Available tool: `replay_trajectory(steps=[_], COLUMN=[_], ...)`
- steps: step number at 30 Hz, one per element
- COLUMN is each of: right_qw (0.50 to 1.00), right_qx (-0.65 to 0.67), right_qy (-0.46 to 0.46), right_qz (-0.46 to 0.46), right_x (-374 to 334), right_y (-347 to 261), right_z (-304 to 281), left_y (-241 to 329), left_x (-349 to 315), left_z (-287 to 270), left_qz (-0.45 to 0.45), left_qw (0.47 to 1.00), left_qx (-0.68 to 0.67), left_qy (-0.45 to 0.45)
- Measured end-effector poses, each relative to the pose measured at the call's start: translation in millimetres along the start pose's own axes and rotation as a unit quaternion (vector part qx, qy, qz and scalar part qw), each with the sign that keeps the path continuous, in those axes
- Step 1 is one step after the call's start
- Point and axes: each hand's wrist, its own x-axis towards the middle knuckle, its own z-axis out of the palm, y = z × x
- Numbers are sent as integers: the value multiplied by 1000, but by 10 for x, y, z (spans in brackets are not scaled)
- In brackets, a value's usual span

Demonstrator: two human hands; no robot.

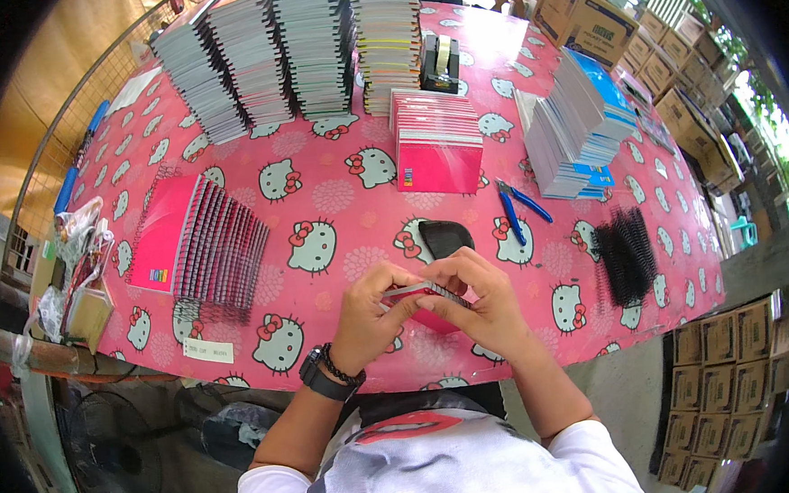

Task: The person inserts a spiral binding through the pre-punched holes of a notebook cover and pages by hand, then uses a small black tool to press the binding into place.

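Observation:
Close to the table's front edge, I hold a small pink notebook (435, 320) edge-up between both hands. A dark coil binding seems to run along its upper edge, partly covered by my fingers. My left hand (376, 309) is closed on the notebook's left end, thumb on the near face. My right hand (481, 303) pinches its right end by the coil. Just beyond my fingers lies a black, rounded flat object (446, 238) I cannot identify. Blue-handled pliers (521, 212) rest further right, and a heap of black spiral coils (625, 256) lies at the right.
Coil-bound pink notebooks (197, 245) are stacked at left; more pink notebooks (438, 149) stand mid-table. Tall book stacks (315, 52) and a tape dispenser (441, 63) are at the back. Blue-covered books (577, 131) stand right. Cartons (727, 371) and a fan (113, 444) flank the table.

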Motion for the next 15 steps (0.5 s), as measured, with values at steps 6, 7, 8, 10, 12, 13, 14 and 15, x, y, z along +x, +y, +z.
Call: replay_trajectory(steps=[6, 7, 8, 10, 12, 13, 14, 15], right_qw=[999, 999, 998, 995, 991, 989, 988, 987], right_qx=[17, -3, -23, -53, -75, -79, -85, -91], right_qy=[15, 18, 19, 25, 37, 41, 44, 48], right_qz=[-34, -48, -63, -78, -106, -114, -119, -124], right_x=[-25, -16, -8, -17, -26, -22, -22, -13], right_y=[16, 11, 3, -58, -80, -86, -84, -82], right_z=[27, 42, 58, 72, 83, 93, 118, 146], left_y=[43, 52, 59, 77, 102, 113, 115, 127], left_x=[-20, -34, -53, -96, -97, -82, -89, -103], left_z=[20, -9, -39, -18, -7, 5, -4, -31], left_qz=[89, 88, 87, 15, -7, 5, 15, 8], left_qw=[995, 995, 994, 1000, 999, 999, 999, 998], left_qx=[45, 52, 60, -7, -13, 9, 28, 35], left_qy=[17, 15, 14, 23, 36, 39, 40, 48])
